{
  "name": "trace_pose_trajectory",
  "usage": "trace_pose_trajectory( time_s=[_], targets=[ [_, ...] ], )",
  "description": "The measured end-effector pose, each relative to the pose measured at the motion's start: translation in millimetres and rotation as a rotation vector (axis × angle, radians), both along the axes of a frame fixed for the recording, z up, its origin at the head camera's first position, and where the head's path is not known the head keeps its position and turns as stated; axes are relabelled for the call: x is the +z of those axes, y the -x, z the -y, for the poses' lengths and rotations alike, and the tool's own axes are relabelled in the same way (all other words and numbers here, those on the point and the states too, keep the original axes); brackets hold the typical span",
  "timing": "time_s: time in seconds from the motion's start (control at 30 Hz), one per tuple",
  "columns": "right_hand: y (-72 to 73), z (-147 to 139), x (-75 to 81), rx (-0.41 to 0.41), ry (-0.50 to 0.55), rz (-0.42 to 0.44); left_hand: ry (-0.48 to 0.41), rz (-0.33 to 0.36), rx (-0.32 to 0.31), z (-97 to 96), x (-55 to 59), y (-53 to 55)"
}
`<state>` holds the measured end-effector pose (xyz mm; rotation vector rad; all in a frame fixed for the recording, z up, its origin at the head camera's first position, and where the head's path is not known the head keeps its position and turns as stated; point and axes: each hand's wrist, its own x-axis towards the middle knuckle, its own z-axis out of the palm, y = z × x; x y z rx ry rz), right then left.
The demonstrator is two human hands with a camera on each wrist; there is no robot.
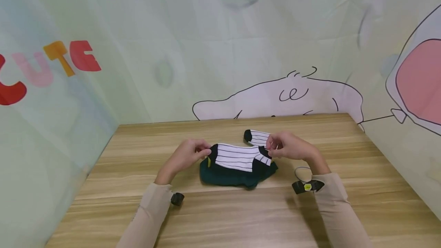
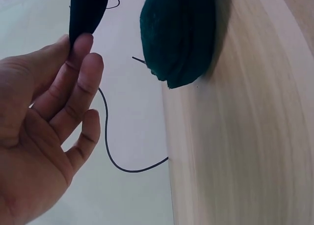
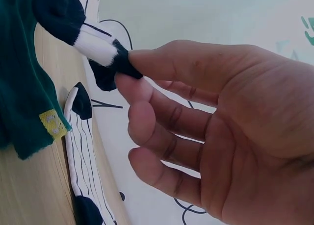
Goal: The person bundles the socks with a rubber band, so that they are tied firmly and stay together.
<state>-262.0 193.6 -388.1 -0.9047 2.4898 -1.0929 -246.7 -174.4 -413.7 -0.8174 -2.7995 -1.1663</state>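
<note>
A white sock (image 1: pixel 237 157) with thin dark stripes and black toe, heel and cuff is stretched sideways between both hands. My left hand (image 1: pixel 187 154) pinches its black toe (image 2: pixel 87 14) between thumb and forefinger. At the other end my right hand (image 1: pixel 287 146) pinches the black cuff (image 3: pixel 125 63). Dark green socks (image 1: pixel 227 177) lie below and partly behind it, with a yellow patch (image 3: pixel 53 124) showing in the right wrist view. A second striped sock (image 1: pixel 258 137) lies farther back, its right part hidden behind my right hand in the head view.
The wooden table (image 1: pixel 241 217) ends at a printed cloth backdrop (image 1: pixel 155 68) at the back and left. Black straps with small devices (image 1: pixel 307 187) sit on the wrists; a thin loop of cord (image 1: pixel 303 169) stands out by the right one.
</note>
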Motion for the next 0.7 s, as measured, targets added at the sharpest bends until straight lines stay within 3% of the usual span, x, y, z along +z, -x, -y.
trace_pose_trajectory(
  time_s=[0.3,0.7],
  targets=[
    [-2.3,0.2,1.9,-0.011,-0.047,0.050,0.006,-0.017,-0.004,-3.9,-2.4,1.0],
    [-1.7,-0.6,-2.5,-0.006,-0.071,0.073,0.026,0.037,-0.003,-7.6,-4.0,1.0]
  ],
)
